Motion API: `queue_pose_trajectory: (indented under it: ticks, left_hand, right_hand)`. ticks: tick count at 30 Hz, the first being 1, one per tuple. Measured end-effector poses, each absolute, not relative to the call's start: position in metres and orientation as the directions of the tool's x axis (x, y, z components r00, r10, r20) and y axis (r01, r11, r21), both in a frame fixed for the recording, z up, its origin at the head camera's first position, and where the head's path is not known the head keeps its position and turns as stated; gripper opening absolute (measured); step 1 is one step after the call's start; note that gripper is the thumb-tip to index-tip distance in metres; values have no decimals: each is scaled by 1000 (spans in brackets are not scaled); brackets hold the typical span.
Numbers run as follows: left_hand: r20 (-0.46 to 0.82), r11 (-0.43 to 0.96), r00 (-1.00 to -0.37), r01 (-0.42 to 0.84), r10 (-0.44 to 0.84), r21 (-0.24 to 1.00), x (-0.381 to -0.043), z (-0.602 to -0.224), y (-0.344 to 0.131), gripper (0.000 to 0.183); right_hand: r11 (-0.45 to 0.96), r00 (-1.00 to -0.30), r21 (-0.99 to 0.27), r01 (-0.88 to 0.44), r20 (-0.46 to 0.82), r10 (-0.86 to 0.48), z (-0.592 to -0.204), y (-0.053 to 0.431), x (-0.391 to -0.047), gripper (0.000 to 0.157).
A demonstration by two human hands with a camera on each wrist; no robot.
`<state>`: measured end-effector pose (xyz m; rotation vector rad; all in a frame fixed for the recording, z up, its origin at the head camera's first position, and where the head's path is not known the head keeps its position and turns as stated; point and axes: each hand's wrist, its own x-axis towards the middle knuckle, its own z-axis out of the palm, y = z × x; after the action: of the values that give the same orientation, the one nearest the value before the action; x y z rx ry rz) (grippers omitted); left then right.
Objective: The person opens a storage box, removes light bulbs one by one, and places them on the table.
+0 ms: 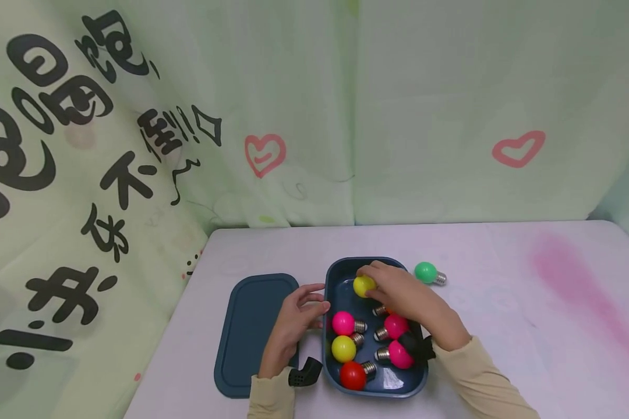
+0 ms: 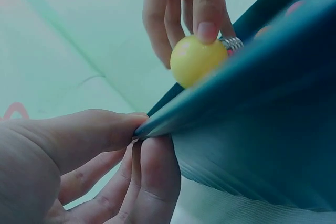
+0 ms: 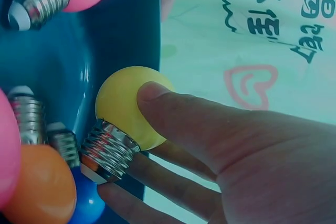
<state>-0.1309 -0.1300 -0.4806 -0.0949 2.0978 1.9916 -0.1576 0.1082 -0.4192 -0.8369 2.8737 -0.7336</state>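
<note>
My right hand (image 1: 398, 288) pinches a yellow light bulb (image 1: 363, 286) over the far end of a dark blue plastic container (image 1: 343, 297). In the right wrist view, the thumb presses on the bulb's round globe (image 3: 123, 95), and its metal screw base (image 3: 109, 150) points toward the lower left. At the container's left side, my left hand (image 1: 296, 317) pinches the rim (image 2: 173, 119) between thumb and fingers. Inside lie pink bulbs (image 1: 343, 323), another yellow bulb (image 1: 343, 349) and a red bulb (image 1: 353, 376). An orange bulb (image 3: 47, 184) and a blue bulb (image 3: 88, 200) show in the right wrist view.
A green bulb (image 1: 426, 272) lies on the table just right of the container's far end. To the left is a flat dark blue lid (image 1: 257, 331), partly behind my left hand. Curtains with black writing and red hearts (image 1: 264, 156) hang behind the white table (image 1: 503, 326).
</note>
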Motion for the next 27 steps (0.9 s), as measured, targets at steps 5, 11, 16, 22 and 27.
queue_pose_trajectory:
  ticks: [5,11,16,22,27]
  left_hand:
    - [-222,71,-969,-216,107,974,-132,-481,-129,46]
    - [-215,54,-968,-210,131,976,-134,-480,-126,46]
    - [-216,55,-968,-211,131,976,-135,-480,-123,46]
    - [-214,56,-969,-209,124,976,-134,-481,-125,46]
    - [-222,69,-970,-215,99,974,-132,-482,-129,46]
  right_hand:
    - [732,-856,-490,-473,58,-515,-417,116,-158,37]
    - [714,-858,-524,-465,69,-508,-409,132,-157,34]
    - [726,-868,-509,-462,90,-489,-404,145,-154,35]
    - [716,-860,-493,-493,150,-489,-404,157,-151,39]
    - [725,-859,-473,-501,173,-481,-403,162,-150,38]
